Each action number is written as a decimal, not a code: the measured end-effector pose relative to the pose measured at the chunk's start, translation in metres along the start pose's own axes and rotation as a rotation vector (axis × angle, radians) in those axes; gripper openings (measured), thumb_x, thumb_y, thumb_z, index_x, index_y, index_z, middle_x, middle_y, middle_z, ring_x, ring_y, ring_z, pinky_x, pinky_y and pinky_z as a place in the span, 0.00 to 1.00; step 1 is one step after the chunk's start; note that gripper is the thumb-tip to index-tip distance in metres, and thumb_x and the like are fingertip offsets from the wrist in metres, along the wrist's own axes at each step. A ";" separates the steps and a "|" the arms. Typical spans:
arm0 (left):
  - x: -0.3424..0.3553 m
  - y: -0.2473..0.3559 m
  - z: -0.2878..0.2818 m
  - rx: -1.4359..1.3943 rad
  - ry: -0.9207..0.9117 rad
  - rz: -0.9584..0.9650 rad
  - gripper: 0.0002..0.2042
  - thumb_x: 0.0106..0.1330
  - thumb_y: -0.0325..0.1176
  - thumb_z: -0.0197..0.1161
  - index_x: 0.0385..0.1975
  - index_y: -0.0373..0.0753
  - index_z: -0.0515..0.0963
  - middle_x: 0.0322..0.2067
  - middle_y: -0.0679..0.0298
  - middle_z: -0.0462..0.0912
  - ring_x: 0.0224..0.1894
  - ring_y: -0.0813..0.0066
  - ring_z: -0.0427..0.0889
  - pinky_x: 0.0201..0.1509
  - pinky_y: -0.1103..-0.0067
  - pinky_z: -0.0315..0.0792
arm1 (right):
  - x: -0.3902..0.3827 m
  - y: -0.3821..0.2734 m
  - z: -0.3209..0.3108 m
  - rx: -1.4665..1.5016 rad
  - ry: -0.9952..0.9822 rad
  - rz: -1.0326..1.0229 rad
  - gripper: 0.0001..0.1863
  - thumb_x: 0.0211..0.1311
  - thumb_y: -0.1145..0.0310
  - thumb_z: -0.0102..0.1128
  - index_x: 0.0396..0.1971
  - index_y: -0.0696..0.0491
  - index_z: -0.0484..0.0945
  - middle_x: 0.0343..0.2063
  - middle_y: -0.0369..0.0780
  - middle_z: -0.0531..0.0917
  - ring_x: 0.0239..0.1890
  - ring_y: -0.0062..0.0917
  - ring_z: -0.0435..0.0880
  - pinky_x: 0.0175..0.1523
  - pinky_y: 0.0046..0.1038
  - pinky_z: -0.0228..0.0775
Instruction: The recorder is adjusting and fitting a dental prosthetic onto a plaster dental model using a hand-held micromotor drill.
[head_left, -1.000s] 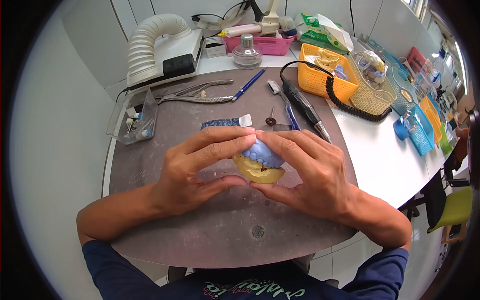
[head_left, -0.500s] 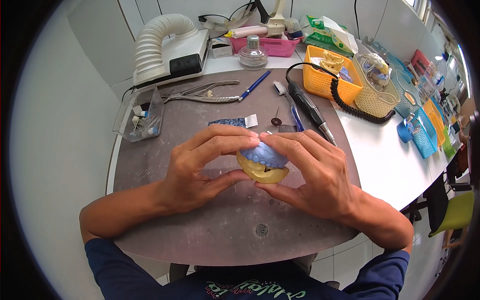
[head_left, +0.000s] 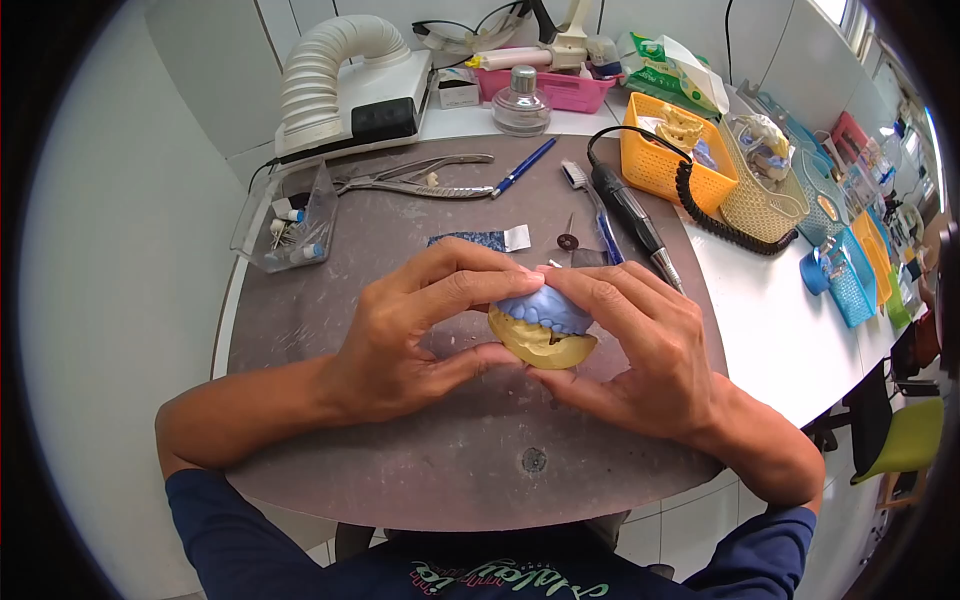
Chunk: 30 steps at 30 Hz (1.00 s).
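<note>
Between both hands I hold a pair of dental models pressed together, a blue upper cast sitting on a yellow lower cast. My left hand grips them from the left, fingertips on top of the blue part and thumb under the yellow one. From the right, my right hand does the same, its fingers over the blue cast and its thumb below. The teeth of the two casts meet along the front, with a dark gap near the right. The far side of the models is hidden.
Beyond my hands lie a foil packet, a rotary disc bit, a toothbrush, a corded handpiece, a blue pen and pliers. A clear tray stands left. Baskets, including an orange one, line the right.
The whole view has shifted slightly, so the bench things sit a little further right. Both hands keep their grip on the models, which look tilted a touch differently.
</note>
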<state>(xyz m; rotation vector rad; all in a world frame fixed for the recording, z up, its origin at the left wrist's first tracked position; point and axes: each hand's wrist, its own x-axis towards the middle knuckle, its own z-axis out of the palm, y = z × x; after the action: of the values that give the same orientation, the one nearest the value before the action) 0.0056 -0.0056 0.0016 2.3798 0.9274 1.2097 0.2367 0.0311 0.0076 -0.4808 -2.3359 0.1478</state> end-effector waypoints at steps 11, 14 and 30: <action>0.001 -0.002 -0.001 0.016 -0.027 0.005 0.26 0.51 0.30 0.75 0.52 0.35 0.76 0.49 0.55 0.76 0.51 0.66 0.80 0.51 0.74 0.81 | 0.000 -0.001 -0.003 0.025 -0.021 0.028 0.35 0.43 0.63 0.75 0.53 0.60 0.73 0.37 0.45 0.82 0.34 0.34 0.81 0.39 0.31 0.75; 0.000 -0.002 -0.001 -0.025 -0.026 -0.013 0.27 0.51 0.30 0.75 0.53 0.35 0.75 0.49 0.55 0.75 0.51 0.66 0.79 0.51 0.74 0.81 | 0.000 -0.002 -0.004 0.062 -0.032 0.061 0.35 0.43 0.63 0.74 0.54 0.60 0.73 0.37 0.45 0.82 0.34 0.34 0.81 0.40 0.31 0.75; -0.002 0.003 -0.002 0.046 0.017 0.034 0.27 0.48 0.33 0.77 0.50 0.37 0.76 0.45 0.56 0.77 0.45 0.68 0.80 0.46 0.76 0.78 | 0.002 -0.004 -0.007 0.147 -0.039 0.081 0.33 0.42 0.65 0.75 0.51 0.60 0.75 0.38 0.46 0.83 0.35 0.35 0.82 0.42 0.31 0.75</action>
<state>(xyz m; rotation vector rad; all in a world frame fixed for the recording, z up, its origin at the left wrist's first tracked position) 0.0040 -0.0088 0.0035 2.4334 0.9334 1.2360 0.2387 0.0277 0.0148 -0.5030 -2.3237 0.3671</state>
